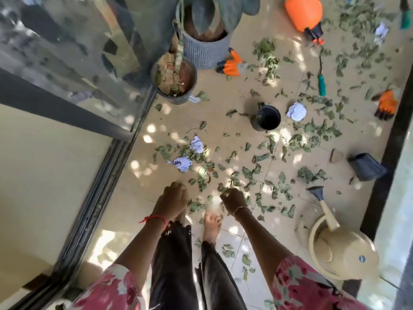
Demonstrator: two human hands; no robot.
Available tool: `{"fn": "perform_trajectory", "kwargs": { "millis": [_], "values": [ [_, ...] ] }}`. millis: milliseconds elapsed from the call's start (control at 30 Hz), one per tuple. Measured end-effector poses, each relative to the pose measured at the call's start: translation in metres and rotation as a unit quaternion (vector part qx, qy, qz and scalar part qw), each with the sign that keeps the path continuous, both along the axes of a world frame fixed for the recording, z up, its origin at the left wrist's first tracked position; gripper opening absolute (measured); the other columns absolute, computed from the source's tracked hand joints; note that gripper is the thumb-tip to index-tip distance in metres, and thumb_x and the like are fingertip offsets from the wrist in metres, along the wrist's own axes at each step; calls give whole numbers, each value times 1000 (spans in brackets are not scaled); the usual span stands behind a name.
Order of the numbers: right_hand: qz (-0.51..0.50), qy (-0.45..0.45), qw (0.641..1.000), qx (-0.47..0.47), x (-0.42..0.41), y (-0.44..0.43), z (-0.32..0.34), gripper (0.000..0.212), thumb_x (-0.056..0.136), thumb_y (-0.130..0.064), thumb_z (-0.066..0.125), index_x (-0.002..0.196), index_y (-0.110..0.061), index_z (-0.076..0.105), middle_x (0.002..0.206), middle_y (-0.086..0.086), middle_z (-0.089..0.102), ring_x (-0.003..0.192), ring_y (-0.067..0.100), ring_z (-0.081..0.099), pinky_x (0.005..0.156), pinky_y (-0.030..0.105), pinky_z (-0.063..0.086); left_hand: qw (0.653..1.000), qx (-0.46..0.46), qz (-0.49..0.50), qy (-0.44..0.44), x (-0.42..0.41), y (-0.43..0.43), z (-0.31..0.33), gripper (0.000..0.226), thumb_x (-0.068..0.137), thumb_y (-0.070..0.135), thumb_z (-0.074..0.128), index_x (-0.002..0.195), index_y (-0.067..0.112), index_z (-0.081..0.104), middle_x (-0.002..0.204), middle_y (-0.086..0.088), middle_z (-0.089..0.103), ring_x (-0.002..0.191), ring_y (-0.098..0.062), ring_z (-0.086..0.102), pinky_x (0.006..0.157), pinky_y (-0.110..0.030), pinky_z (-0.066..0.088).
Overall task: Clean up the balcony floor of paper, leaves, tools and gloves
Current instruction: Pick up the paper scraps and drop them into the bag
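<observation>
The balcony floor (pixel 223 95) is strewn with leaves (pixel 312 137), thickest to the right. One orange glove (pixel 232 66) lies by the far pots, another (pixel 387 104) far right, with a green-handled tool (pixel 321 82) between them. Crumpled paper (pixel 182 164) sits just ahead. The left hand (pixel 173 201) and right hand (pixel 233 199) hang near, fingers curled; whether they hold leaves I cannot tell. It seems best to lift gloves, tool and paper first, then gather the leaves into one pile.
</observation>
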State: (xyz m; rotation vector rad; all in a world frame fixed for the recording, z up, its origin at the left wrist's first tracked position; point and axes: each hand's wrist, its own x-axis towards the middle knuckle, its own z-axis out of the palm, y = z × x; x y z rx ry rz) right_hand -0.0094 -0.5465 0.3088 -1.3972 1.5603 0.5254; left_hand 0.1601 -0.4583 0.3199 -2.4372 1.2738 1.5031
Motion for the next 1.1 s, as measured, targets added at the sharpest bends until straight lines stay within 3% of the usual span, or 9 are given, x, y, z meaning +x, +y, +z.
{"fn": "perform_trajectory", "kwargs": {
  "millis": [167, 233, 300, 500, 667, 800, 900, 1000, 1100],
  "values": [
    [-74, 7, 995, -67, 30, -33, -40, 20, 87, -15, 52, 91, -1, 67, 95, 19, 68, 91, 32, 63, 77, 31, 48, 989, 70, -128, -12, 20, -25, -33, 49, 91, 18, 51, 137, 9, 37, 134, -11, 40, 121, -30, 42, 92, -39, 43],
    [-108, 13, 990, -87, 43, -45, -60, 21, 87, -19, 51, 87, -3, 65, 88, 17, 69, 82, 30, 65, 71, 32, 52, 982, 77, -170, -32, 29, -35, -53, 48, 91, 19, 51, 136, 9, 36, 136, -9, 36, 123, -29, 39, 91, -38, 41],
    [-102, 28, 990, -94, 52, -57, -78, 22, 87, -24, 52, 91, -7, 65, 88, 10, 67, 81, 26, 63, 66, 27, 47, 980, 74, -182, -44, 35, -44, -73, 47, 92, 19, 49, 136, 9, 35, 139, -9, 34, 124, -28, 38, 92, -38, 42],
    [-47, 1, 991, -123, 70, -81, -163, 24, 87, -30, 54, 89, -11, 67, 93, 11, 69, 93, 30, 62, 90, 40, 47, 991, 71, -106, -50, 45, -67, -168, 61, 90, 23, 54, 142, 8, 26, 144, -13, 28, 127, -31, 37, 97, -35, 35],
    [79, -7, 985, -151, 86, -104, -258, 29, 90, -33, 50, 107, -11, 60, 113, 8, 61, 115, 27, 46, 96, 36, 31, 995, 0, 102, 3, 40, -70, -264, 88, 69, 22, 82, 136, -1, 31, 135, -18, 34, 126, -33, 35, 101, -37, 31],
    [110, -20, 985, -135, 106, -120, -328, 49, 89, -39, 53, 128, -10, 43, 128, 12, 49, 122, 30, 37, 99, 39, 30, 995, -18, 87, -33, 36, -67, -331, 98, 58, 30, 87, 136, 5, 34, 134, -12, 36, 123, -33, 39, 94, -44, 39],
    [140, -13, 981, -130, 119, -124, -359, 61, 87, -39, 57, 134, -7, 34, 134, 15, 41, 124, 32, 35, 98, 40, 29, 991, 1, 95, -93, 33, -64, -356, 87, 70, 23, 80, 140, 7, 30, 141, -13, 28, 126, -36, 31, 84, -50, 45],
    [144, -7, 979, -142, 127, -125, -371, 41, 88, -24, 56, 123, -7, 44, 126, 15, 48, 120, 31, 34, 95, 40, 27, 989, -6, 96, -111, 32, -61, -368, 77, 71, 7, 76, 136, -1, 34, 135, -23, 31, 124, -43, 31, 84, -51, 43],
    [81, -31, 987, -137, 125, -127, -366, 20, 88, -15, 53, 106, -7, 58, 111, 13, 59, 115, 29, 36, 93, 38, 24, 989, -14, 112, -92, 35, -59, -366, 67, 71, 4, 74, 128, -5, 41, 124, -24, 38, 116, -40, 37, 87, -42, 40]
  ]
}}
